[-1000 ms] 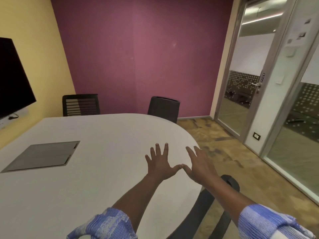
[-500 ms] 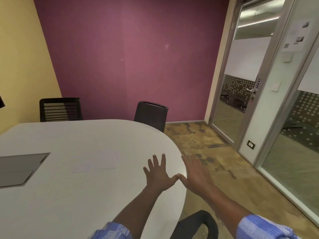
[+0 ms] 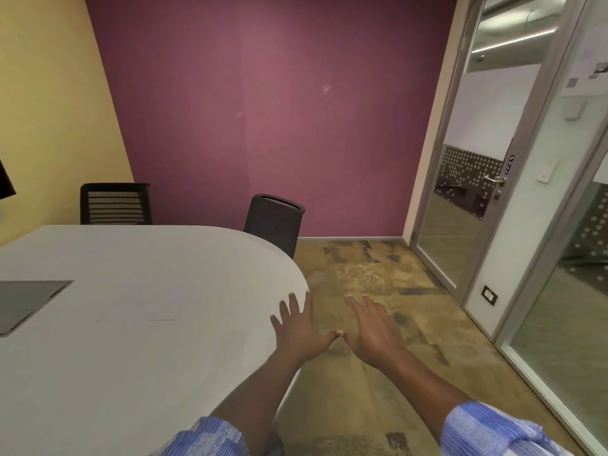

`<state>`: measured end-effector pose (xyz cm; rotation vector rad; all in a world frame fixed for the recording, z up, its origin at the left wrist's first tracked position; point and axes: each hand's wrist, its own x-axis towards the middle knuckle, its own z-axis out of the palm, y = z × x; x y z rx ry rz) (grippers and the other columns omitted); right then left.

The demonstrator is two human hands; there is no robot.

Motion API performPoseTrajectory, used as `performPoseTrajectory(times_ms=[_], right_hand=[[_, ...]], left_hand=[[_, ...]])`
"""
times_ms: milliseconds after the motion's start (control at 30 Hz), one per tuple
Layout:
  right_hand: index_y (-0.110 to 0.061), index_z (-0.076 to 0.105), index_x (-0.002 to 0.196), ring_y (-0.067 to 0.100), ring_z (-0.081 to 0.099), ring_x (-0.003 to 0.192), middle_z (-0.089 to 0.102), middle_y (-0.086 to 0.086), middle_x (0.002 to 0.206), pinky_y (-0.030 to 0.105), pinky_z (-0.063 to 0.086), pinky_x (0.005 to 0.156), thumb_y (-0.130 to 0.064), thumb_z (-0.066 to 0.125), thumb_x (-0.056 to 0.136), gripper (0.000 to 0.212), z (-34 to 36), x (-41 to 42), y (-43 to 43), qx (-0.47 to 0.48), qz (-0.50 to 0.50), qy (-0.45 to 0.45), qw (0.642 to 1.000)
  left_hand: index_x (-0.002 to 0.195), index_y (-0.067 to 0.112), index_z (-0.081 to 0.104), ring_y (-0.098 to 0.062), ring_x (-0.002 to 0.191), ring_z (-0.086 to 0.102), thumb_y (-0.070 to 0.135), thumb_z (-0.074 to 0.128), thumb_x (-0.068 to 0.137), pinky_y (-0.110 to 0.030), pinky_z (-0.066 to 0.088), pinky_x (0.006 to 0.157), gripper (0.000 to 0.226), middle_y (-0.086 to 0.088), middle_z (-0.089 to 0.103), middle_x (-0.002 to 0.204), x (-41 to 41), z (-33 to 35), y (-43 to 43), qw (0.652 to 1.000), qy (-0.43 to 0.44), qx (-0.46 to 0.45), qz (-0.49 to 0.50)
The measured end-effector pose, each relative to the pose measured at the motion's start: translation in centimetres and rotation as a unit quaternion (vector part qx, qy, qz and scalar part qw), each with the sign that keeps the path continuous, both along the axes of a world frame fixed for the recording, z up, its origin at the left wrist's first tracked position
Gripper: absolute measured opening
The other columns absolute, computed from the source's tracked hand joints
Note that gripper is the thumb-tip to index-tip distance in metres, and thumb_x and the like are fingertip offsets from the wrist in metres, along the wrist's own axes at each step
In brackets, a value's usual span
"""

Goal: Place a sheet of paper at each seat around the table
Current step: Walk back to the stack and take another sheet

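A large white oval table point(image 3: 158, 264) fills the left half of the view. On it lies a white sheet of paper point(image 3: 135, 304), barely visible against the top, its near edge showing as a thin line. My left hand point(image 3: 301, 330) is spread flat over the table's right edge, holding nothing. My right hand point(image 3: 373, 330) hovers beside it over the floor, fingers apart and empty. The two thumbs nearly touch. Two black chairs stand at the far side: a mesh-backed chair point(image 3: 115, 204) and a solid-backed chair point(image 3: 274, 222).
A grey cable hatch point(image 3: 23, 301) is set into the table at the left. A purple wall stands behind, a yellow wall to the left with a black screen corner point(image 3: 5, 182). A glass door point(image 3: 477, 166) and glass partition line the right. Brown patterned floor point(image 3: 378, 274) lies between.
The view has swung and shifted right; the hatch slid to the left edge and the near chair dropped out of view. My hands went from over the table to its right edge and the floor.
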<state>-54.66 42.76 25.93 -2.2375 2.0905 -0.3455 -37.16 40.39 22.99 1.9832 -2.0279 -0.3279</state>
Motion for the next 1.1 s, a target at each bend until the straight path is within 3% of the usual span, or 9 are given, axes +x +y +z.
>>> performPoseTrajectory(times_ms=[100, 267, 500, 833, 1100], right_hand=[[-0.029, 0.014, 0.158, 0.029, 0.023, 0.15, 0.022, 0.006, 0.165, 0.046, 0.033, 0.114, -0.06, 0.055, 0.09, 0.086, 0.3, -4.3, -1.6, -0.002, 0.005, 0.001, 1.0], [-0.03, 0.015, 0.158, 0.031, 0.022, 0.15, 0.022, 0.006, 0.165, 0.049, 0.034, 0.115, -0.062, 0.054, 0.09, 0.085, 1.4, -8.9, -5.9, -0.018, 0.014, 0.002, 1.0], [-0.029, 0.014, 0.158, 0.031, 0.022, 0.15, 0.021, 0.007, 0.165, 0.049, 0.03, 0.118, -0.059, 0.054, 0.091, 0.085, 1.0, -12.4, -14.1, -0.016, 0.06, 0.008, 0.998], [-0.028, 0.011, 0.16, 0.03, 0.017, 0.152, 0.016, 0.007, 0.167, 0.047, 0.028, 0.119, -0.058, 0.052, 0.094, 0.083, -0.8, -13.1, -32.5, 0.015, 0.13, 0.044, 0.99], [-0.026, 0.015, 0.159, 0.03, 0.021, 0.151, 0.02, 0.007, 0.166, 0.044, 0.029, 0.119, -0.056, 0.053, 0.095, 0.08, -2.3, -9.2, -44.7, 0.065, 0.191, 0.016, 0.979]], left_hand=[[0.159, 0.032, -0.008, -0.04, 0.154, -0.002, 0.1, 0.03, 0.061, -0.064, 0.006, 0.118, 0.126, -0.012, -0.005, 0.169, -3.7, 0.1, -1.1, 1.0, 0.009, 0.001, 0.01], [0.159, 0.032, -0.007, -0.04, 0.154, -0.003, 0.092, 0.042, 0.066, -0.064, 0.005, 0.118, 0.121, -0.011, -0.005, 0.169, -7.5, 0.0, -4.9, 0.999, 0.012, 0.007, 0.032], [0.159, 0.032, -0.004, -0.041, 0.154, -0.002, 0.09, 0.044, 0.068, -0.064, 0.006, 0.119, 0.117, -0.011, -0.005, 0.169, -11.2, -1.9, -12.3, 0.998, 0.021, 0.011, 0.061], [0.159, 0.032, -0.008, -0.041, 0.154, -0.003, 0.093, 0.04, 0.068, -0.064, 0.005, 0.119, 0.12, -0.011, -0.007, 0.169, -11.7, -5.0, -29.2, 0.99, 0.029, 0.036, 0.13], [0.159, 0.032, -0.008, -0.043, 0.154, 0.0, 0.093, 0.036, 0.07, -0.063, 0.009, 0.119, 0.116, -0.012, -0.006, 0.169, -8.3, -5.5, -37.4, 0.979, 0.012, 0.048, 0.2]])
